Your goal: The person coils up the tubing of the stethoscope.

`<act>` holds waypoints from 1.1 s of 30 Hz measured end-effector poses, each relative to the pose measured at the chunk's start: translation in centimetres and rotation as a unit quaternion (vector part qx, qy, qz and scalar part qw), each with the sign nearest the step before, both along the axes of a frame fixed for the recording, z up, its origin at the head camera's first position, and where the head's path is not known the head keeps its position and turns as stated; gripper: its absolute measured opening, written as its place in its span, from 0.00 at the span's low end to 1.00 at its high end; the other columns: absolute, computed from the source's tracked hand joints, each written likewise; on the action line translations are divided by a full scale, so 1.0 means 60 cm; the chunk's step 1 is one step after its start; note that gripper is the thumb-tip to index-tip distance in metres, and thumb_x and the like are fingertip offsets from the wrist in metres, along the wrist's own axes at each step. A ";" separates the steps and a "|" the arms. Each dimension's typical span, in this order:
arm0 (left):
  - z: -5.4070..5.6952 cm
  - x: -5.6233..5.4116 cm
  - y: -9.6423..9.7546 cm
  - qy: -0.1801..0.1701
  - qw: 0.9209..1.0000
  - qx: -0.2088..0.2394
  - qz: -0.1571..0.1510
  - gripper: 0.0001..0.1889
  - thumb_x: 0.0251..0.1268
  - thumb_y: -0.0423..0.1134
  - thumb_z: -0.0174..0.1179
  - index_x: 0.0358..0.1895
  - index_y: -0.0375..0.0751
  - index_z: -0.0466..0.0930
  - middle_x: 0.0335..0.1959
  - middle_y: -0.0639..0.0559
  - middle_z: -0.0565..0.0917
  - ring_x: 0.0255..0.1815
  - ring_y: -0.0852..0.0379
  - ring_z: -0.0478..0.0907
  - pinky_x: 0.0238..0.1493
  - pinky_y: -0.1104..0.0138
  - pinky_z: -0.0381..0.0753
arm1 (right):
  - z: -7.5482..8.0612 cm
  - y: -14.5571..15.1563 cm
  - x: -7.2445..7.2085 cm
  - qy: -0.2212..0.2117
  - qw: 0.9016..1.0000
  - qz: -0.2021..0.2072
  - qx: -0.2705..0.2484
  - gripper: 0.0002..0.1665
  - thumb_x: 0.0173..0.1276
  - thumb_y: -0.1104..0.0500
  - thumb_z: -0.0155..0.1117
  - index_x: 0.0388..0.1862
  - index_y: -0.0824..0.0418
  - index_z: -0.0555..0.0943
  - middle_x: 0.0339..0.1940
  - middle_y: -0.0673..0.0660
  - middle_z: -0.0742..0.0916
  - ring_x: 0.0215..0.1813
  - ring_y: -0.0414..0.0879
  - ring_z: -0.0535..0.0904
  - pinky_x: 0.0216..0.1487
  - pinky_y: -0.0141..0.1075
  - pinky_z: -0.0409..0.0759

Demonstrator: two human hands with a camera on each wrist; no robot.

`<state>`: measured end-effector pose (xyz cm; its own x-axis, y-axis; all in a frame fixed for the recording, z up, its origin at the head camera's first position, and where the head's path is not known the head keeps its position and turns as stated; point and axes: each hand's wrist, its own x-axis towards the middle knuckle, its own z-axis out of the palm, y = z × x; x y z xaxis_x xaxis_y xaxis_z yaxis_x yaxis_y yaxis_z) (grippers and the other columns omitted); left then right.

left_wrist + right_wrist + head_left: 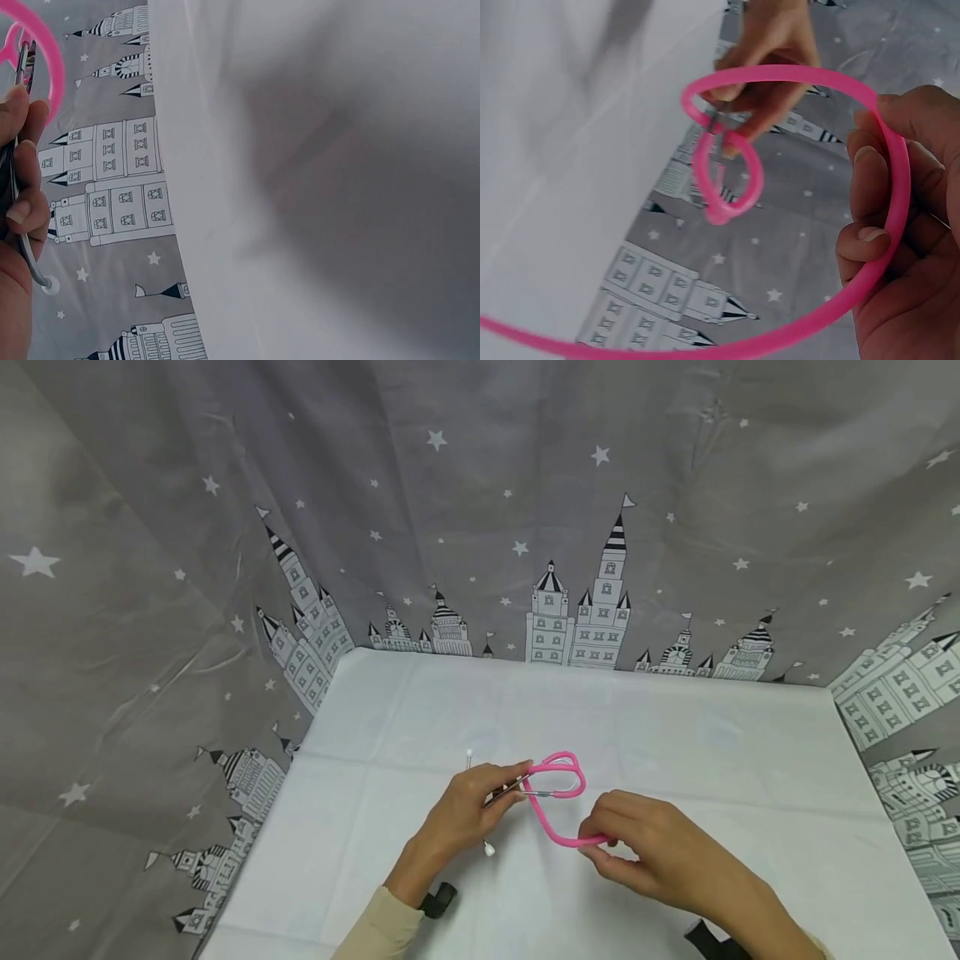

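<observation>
A stethoscope with pink tubing (558, 838) and a metal headset (510, 787) is held above the white table. My left hand (468, 802) grips the headset, and its two white ear tips (490, 849) stick out above and below that hand. My right hand (648, 842) pinches the tubing, fingers curled round it in the right wrist view. There, the forked end of the tubing (754, 187) forms a small loop below the left hand, and a longer stretch crosses the metal tubes. Beyond the right hand the tubing runs out at lower left. No chest piece is visible.
A white cloth (675, 735) covers the table. Behind and beside it hangs a grey curtain (480, 460) printed with stars and castles. Black wrist straps (440, 900) show at both sleeves.
</observation>
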<state>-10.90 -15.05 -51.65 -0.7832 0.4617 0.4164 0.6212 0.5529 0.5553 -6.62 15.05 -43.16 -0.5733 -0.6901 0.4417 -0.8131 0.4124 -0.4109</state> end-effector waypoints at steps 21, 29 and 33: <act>-0.005 0.012 0.033 -0.019 0.998 -0.021 -0.048 0.23 0.69 0.40 0.74 0.66 0.49 0.87 0.43 0.61 0.94 0.35 0.69 0.75 0.38 0.81 0.76 | 0.025 -0.023 -0.081 -0.012 0.999 -0.010 -0.044 0.13 0.68 0.65 0.77 0.46 0.52 0.84 0.40 0.42 0.85 0.41 0.31 0.79 0.45 0.20 0.80; -0.008 0.015 0.041 -0.017 0.998 0.000 -0.064 0.22 0.65 0.36 0.77 0.62 0.45 0.89 0.43 0.55 0.95 0.37 0.66 0.82 0.40 0.75 0.84 | 0.026 -0.026 -0.093 -0.027 0.999 -0.012 -0.043 0.13 0.69 0.64 0.77 0.48 0.52 0.84 0.42 0.42 0.87 0.43 0.32 0.81 0.45 0.24 0.84; -0.008 0.016 0.047 -0.017 0.997 0.003 -0.072 0.18 0.65 0.36 0.77 0.58 0.44 0.91 0.41 0.56 0.94 0.37 0.67 0.84 0.43 0.79 0.84 | 0.025 -0.032 -0.101 -0.026 0.998 -0.005 -0.055 0.08 0.74 0.59 0.75 0.48 0.52 0.85 0.41 0.43 0.87 0.42 0.33 0.81 0.45 0.25 0.85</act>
<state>-9.93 -12.20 -52.14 -0.7223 0.5687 0.3935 0.6749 0.4556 0.5804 -12.66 13.14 -41.66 -0.6046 -0.6328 0.4838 -0.7852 0.3712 -0.4956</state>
